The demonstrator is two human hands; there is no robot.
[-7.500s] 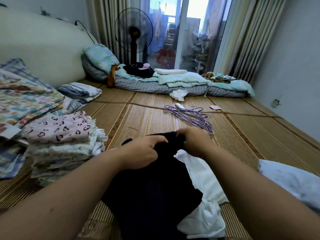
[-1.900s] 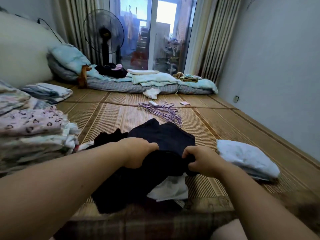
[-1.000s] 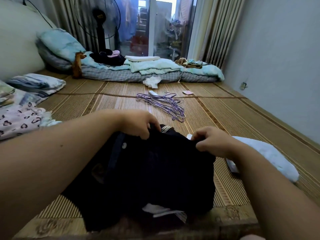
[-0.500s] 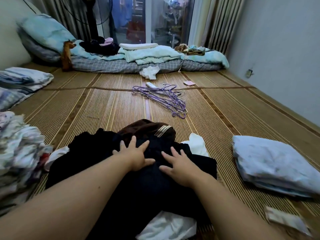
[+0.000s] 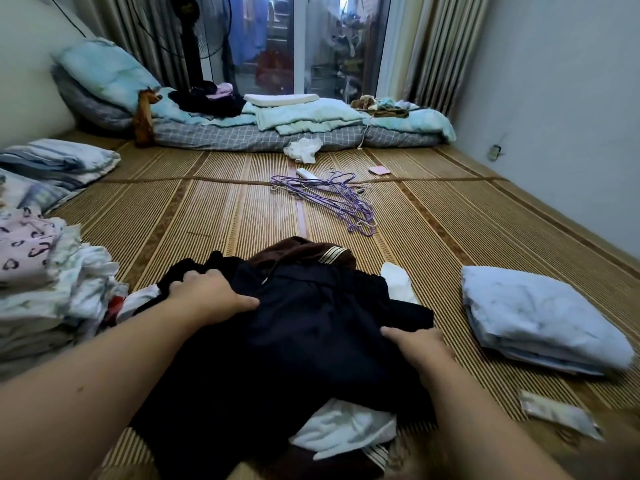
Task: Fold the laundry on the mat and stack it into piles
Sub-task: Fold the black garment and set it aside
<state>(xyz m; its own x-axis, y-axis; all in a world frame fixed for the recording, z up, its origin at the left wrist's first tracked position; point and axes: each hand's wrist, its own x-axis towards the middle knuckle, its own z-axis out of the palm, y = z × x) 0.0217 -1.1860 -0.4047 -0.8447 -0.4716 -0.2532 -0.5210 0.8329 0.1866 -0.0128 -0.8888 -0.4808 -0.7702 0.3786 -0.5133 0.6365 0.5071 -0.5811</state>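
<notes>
our left hand (image 5: 207, 294) and right hand (image 5: 417, 344) each clutch an edge | soft dark navy cloth garment (image 5: 311, 323) between them | we judge it limp, light; hold side edges

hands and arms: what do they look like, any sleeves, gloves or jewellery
The left hand and right hand are bare, with no gloves. The left arm and right arm are uncovered all the way to the frame edge, so no sleeve shows. No ring, watch or bracelet can be seen on the fingers and wrists in view.
</notes>
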